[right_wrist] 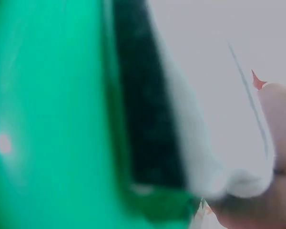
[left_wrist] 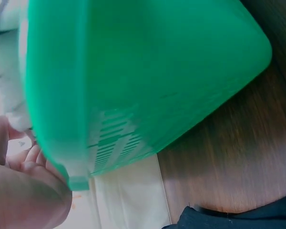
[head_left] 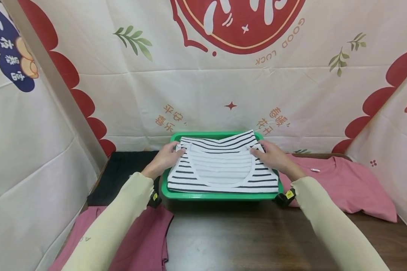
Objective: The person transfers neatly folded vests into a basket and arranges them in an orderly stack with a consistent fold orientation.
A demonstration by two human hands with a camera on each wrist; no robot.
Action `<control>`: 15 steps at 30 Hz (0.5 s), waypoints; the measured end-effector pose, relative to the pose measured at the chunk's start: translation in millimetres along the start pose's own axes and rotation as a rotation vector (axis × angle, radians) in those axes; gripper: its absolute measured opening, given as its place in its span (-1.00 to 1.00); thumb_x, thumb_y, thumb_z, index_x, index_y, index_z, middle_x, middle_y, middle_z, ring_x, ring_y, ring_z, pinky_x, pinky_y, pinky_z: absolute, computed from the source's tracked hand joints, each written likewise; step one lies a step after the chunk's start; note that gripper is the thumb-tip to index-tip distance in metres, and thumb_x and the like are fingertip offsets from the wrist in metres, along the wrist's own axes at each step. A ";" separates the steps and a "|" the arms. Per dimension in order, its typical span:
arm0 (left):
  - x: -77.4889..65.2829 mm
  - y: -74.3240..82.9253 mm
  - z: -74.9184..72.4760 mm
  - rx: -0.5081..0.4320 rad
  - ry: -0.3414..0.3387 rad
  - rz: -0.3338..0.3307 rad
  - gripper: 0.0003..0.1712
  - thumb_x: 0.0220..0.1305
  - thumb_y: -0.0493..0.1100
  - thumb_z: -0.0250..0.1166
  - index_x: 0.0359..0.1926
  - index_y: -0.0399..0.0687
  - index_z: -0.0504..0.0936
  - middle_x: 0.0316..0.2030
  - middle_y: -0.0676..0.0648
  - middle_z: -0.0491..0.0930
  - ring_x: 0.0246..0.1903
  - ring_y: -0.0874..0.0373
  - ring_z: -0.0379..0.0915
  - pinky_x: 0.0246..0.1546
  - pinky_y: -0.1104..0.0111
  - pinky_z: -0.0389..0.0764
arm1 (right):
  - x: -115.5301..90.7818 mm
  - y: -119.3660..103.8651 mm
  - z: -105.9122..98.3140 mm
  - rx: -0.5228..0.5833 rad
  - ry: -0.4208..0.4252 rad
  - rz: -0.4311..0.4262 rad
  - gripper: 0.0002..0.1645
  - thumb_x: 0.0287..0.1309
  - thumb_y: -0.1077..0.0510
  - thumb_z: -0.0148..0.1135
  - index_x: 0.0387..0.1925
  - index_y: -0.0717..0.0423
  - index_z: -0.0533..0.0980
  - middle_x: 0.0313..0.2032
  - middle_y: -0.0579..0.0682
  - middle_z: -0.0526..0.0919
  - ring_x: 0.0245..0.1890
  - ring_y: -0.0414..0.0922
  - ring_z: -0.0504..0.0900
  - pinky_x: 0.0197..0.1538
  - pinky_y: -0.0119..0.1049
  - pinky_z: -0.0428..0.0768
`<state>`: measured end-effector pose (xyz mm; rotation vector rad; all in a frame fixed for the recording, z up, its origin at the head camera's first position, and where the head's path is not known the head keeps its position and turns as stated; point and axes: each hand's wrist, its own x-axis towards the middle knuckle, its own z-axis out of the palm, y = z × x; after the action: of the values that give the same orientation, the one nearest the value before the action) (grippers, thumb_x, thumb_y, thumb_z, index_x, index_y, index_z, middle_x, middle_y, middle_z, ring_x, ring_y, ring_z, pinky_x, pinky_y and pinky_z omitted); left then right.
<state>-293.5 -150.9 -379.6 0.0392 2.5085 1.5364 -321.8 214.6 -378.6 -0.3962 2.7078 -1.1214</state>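
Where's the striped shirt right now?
Head view, centre: the striped shirt is over the opening of the green basket, held by the left hand and right hand, with black cloth to its left.

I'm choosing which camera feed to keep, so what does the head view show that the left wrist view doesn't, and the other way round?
Only the head view: the right hand gripping the striped top, the pink shirt at right and the maroon cloth at lower left.

Only the left wrist view: the slots in the outer wall of the green basket.

Both: the left hand, the basket, part of the striped top, the wooden table and, apparently, the black cloth.
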 end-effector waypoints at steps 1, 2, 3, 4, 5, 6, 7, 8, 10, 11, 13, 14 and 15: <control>0.3 -0.3 -0.5 -0.002 0.000 -0.001 -0.62 0.40 0.04 0.02 0.17 0.08 0.39 -0.19 -0.12 0.64 -0.35 0.11 0.62 -0.28 0.24 0.59 | 0.4 0.0 -0.5 -0.002 -0.002 0.003 -0.41 0.32 -0.14 0.00 0.20 0.15 0.31 -0.16 0.16 0.60 -0.31 -0.09 0.61 -0.24 -0.22 0.58; 0.6 -0.6 -1.0 -0.002 -0.003 0.002 -0.62 0.41 0.04 0.02 0.18 0.09 0.38 -0.19 -0.12 0.64 -0.35 0.11 0.62 -0.28 0.24 0.59 | 0.5 -0.3 -1.0 -0.005 -0.004 0.006 -0.41 0.32 -0.14 0.00 0.21 0.15 0.31 -0.16 0.16 0.60 -0.30 -0.08 0.60 -0.22 -0.21 0.57; 1.0 -1.0 -1.6 0.002 -0.006 0.007 -0.62 0.41 0.04 0.01 0.18 0.09 0.38 -0.19 -0.12 0.64 -0.35 0.11 0.62 -0.29 0.24 0.59 | 0.7 -0.9 -1.6 -0.007 -0.005 0.006 -0.41 0.33 -0.14 -0.01 0.21 0.15 0.31 -0.15 0.17 0.60 -0.29 -0.07 0.60 -0.20 -0.19 0.57; 1.1 -1.5 -2.3 0.008 -0.009 0.013 -0.62 0.41 0.04 0.01 0.18 0.09 0.38 -0.19 -0.12 0.64 -0.35 0.11 0.61 -0.29 0.24 0.58 | 0.4 -2.0 -2.1 -0.007 -0.008 0.008 -0.41 0.33 -0.14 -0.01 0.22 0.14 0.31 -0.13 0.17 0.59 -0.27 -0.07 0.59 -0.18 -0.16 0.57; 1.1 -1.8 -2.9 0.011 -0.010 0.019 -0.62 0.41 0.04 0.01 0.18 0.09 0.38 -0.19 -0.13 0.64 -0.35 0.11 0.61 -0.29 0.24 0.58 | 0.1 -2.9 -2.6 -0.008 -0.014 0.007 -0.40 0.33 -0.14 -0.02 0.23 0.15 0.30 -0.10 0.18 0.59 -0.24 -0.06 0.59 -0.15 -0.13 0.58; 1.0 -2.1 -3.3 0.016 -0.012 0.023 -0.62 0.41 0.04 0.01 0.17 0.09 0.38 -0.19 -0.13 0.63 -0.35 0.11 0.61 -0.29 0.24 0.58 | 0.0 -3.5 -3.0 -0.007 -0.018 0.008 -0.40 0.33 -0.14 -0.02 0.23 0.15 0.30 -0.09 0.18 0.59 -0.22 -0.05 0.59 -0.12 -0.09 0.59; 1.1 -2.4 -3.6 0.018 -0.013 0.028 -0.63 0.41 0.04 0.01 0.16 0.09 0.39 -0.19 -0.13 0.63 -0.35 0.11 0.61 -0.29 0.24 0.58 | 0.0 -3.9 -3.2 -0.007 -0.021 0.009 -0.40 0.33 -0.13 -0.01 0.23 0.15 0.30 -0.07 0.19 0.58 -0.22 -0.04 0.59 -0.11 -0.07 0.60; 1.3 -2.7 -3.6 0.020 -0.012 0.032 -0.64 0.41 0.04 0.01 0.16 0.08 0.39 -0.19 -0.13 0.63 -0.35 0.11 0.60 -0.30 0.24 0.58 | -0.1 -4.3 -3.5 -0.008 -0.026 0.007 -0.41 0.33 -0.13 -0.01 0.23 0.15 0.30 -0.06 0.19 0.58 -0.20 -0.04 0.59 -0.09 -0.05 0.60; 1.6 -2.6 -3.4 0.030 -0.010 0.043 -0.65 0.42 0.03 0.01 0.14 0.07 0.40 -0.20 -0.13 0.63 -0.36 0.11 0.60 -0.31 0.25 0.58 | -0.1 -4.4 -3.8 -0.013 -0.030 0.001 -0.41 0.33 -0.12 -0.01 0.23 0.16 0.31 -0.04 0.20 0.58 -0.19 -0.03 0.59 -0.07 -0.02 0.61; 2.0 -2.5 -3.1 0.031 -0.009 0.047 -0.65 0.42 0.02 0.01 0.14 0.07 0.40 -0.20 -0.14 0.63 -0.36 0.11 0.60 -0.32 0.25 0.58 | 0.2 -3.9 -3.7 -0.015 -0.028 -0.002 -0.41 0.33 -0.11 -0.01 0.23 0.16 0.31 -0.04 0.20 0.58 -0.19 -0.03 0.59 -0.08 -0.01 0.62; 2.9 -2.4 -2.5 0.035 -0.008 0.059 -0.66 0.42 0.01 0.01 0.13 0.06 0.40 -0.22 -0.14 0.64 -0.37 0.11 0.61 -0.35 0.26 0.59 | 0.9 -3.2 -3.8 -0.023 -0.019 -0.008 -0.42 0.33 -0.11 0.00 0.23 0.15 0.31 -0.07 0.20 0.59 -0.22 -0.02 0.60 -0.11 -0.02 0.63; 3.4 -2.4 -2.4 0.039 -0.008 0.066 -0.66 0.42 0.01 0.01 0.13 0.05 0.40 -0.23 -0.15 0.64 -0.38 0.11 0.61 -0.35 0.27 0.59 | 0.9 -3.0 -3.7 -0.026 -0.015 -0.010 -0.42 0.33 -0.11 0.00 0.23 0.15 0.31 -0.07 0.20 0.59 -0.22 -0.02 0.60 -0.11 -0.02 0.64; 3.6 -2.5 -2.2 0.042 -0.009 0.072 -0.66 0.42 0.00 0.01 0.13 0.04 0.40 -0.24 -0.16 0.64 -0.39 0.11 0.61 -0.36 0.26 0.60 | 1.3 -2.4 -3.4 -0.032 -0.011 -0.014 -0.42 0.33 -0.11 0.01 0.22 0.15 0.32 -0.08 0.20 0.59 -0.23 -0.02 0.60 -0.12 -0.02 0.64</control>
<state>-297.3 -153.6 -381.5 0.1442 2.5591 1.5060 -323.4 214.9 -374.5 -0.4250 2.7202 -1.0778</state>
